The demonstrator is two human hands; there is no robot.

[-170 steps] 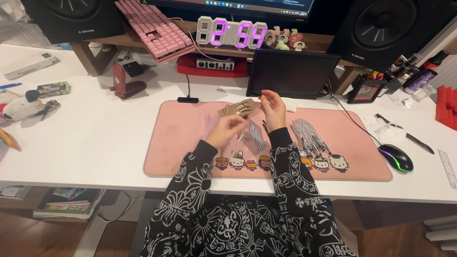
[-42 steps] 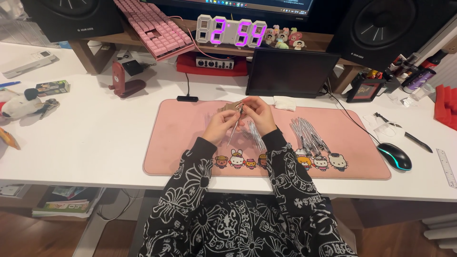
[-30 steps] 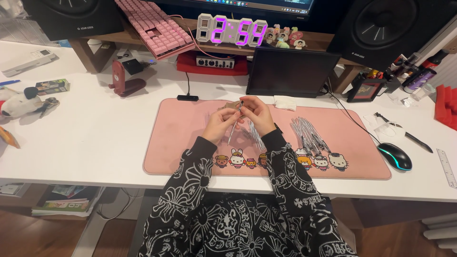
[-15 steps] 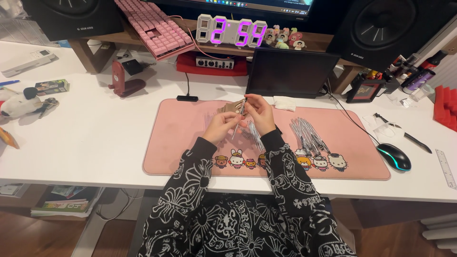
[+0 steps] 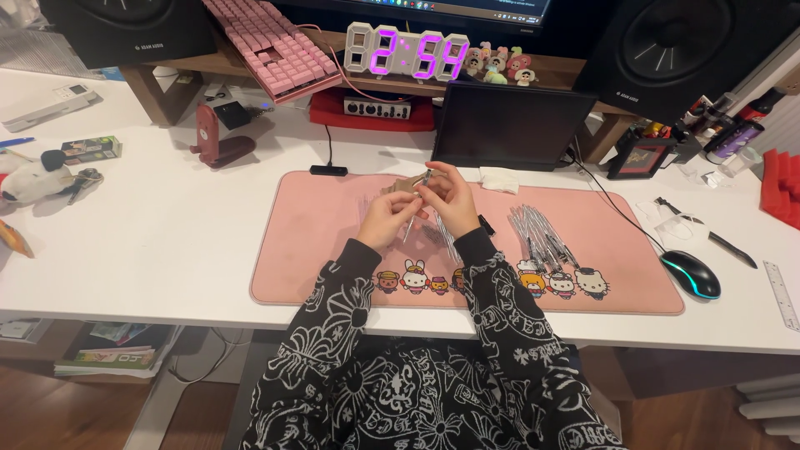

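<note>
Both my hands meet over the middle of a pink desk mat (image 5: 308, 242). My left hand (image 5: 386, 220) and my right hand (image 5: 451, 197) pinch a thin clear pen-like stick (image 5: 414, 218) between them, its tip pointing up and away. More thin clear sticks lie on the mat under my hands. A small brown box (image 5: 398, 186) sits just behind my fingers. A pile of several similar pens (image 5: 537, 235) lies on the mat to the right of my right sleeve.
A black tablet screen (image 5: 508, 125) stands behind the mat, with a white tissue at its foot. A computer mouse (image 5: 691, 273) and a ruler (image 5: 783, 293) lie at the right. A red stand (image 5: 218, 138), pink keyboard (image 5: 271, 46), digital clock (image 5: 408, 55) and speakers sit at the back.
Since the oldest frame my right hand has come down from above the brown box and joined my left hand on the stick. Over the last second the hands shift only slightly.
</note>
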